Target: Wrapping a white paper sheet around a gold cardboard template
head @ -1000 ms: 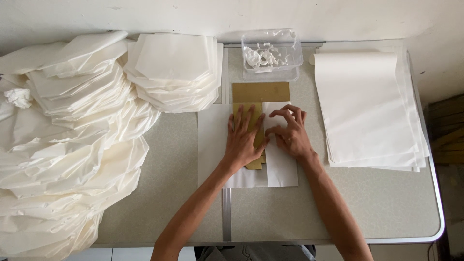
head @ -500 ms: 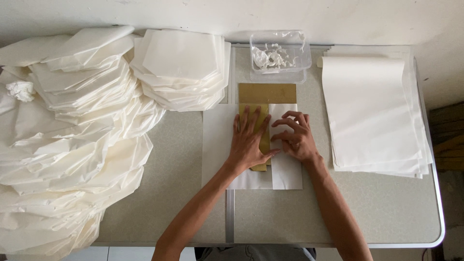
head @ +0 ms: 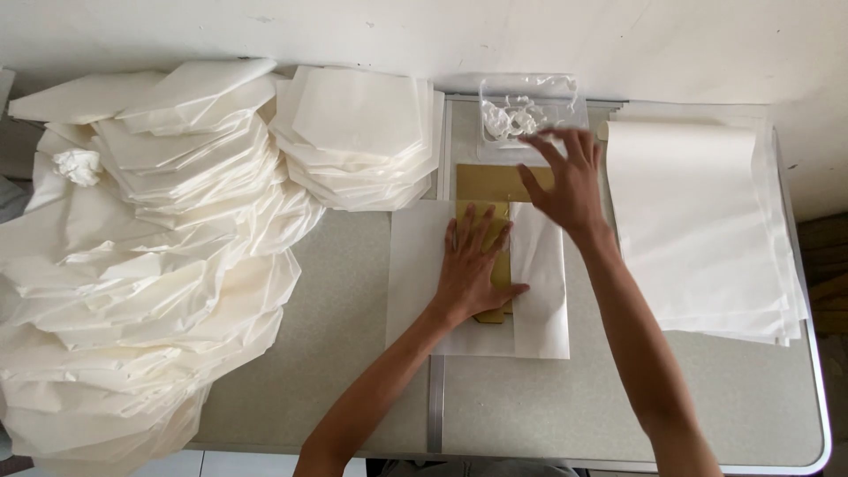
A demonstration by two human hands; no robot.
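Observation:
My left hand [head: 474,261] lies flat, fingers spread, pressing a gold-brown card [head: 491,181] onto a sheet of white paper [head: 541,291] folded partly over it. The card's top end sticks out beyond the paper. My right hand [head: 565,181] hovers open above the card's top, fingers spread, just in front of a clear plastic box [head: 530,110] that holds small white pieces. It holds nothing.
A stack of flat white sheets [head: 698,225] lies at the right of the grey table [head: 353,353]. A pile of folded white packets [head: 362,132] sits at the back, and a large heap of them [head: 132,265] fills the left side. A wall runs behind.
My right hand has lifted off the folded paper and moved up and right toward the clear box. My left hand stays pressed on the card.

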